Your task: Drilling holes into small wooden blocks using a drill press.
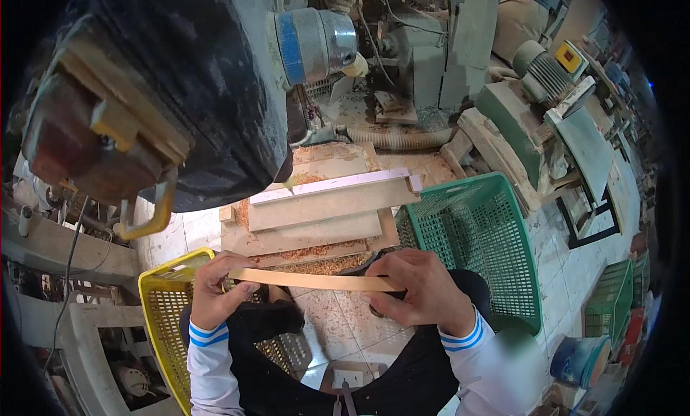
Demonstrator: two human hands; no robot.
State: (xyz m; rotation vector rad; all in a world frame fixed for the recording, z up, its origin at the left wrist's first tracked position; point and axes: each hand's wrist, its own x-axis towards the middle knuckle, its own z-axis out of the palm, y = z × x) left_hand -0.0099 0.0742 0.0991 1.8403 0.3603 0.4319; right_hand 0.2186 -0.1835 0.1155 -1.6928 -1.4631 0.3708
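Observation:
A slim, slightly curved strip of pale wood (312,280) spans the gap between my hands, above my lap. My left hand (223,289) grips its left end between thumb and fingers. The right end is pinched in my right hand (415,286), which hides its tip. Just beyond the strip stands a drill press, its dark head (215,92) looming at upper left. Its bit (291,188) points down at a wooden fence with a pale top edge (334,185), fixed across stacked boards (318,230) on the work table. Orange wood shavings (329,262) lie around the boards.
A yellow plastic crate (153,292) stands at my left and a green one (474,200) at my right. Farther right is a green machine with a motor (542,71). A ribbed hose (401,138) runs behind the table. A blue bucket (579,359) sits at lower right.

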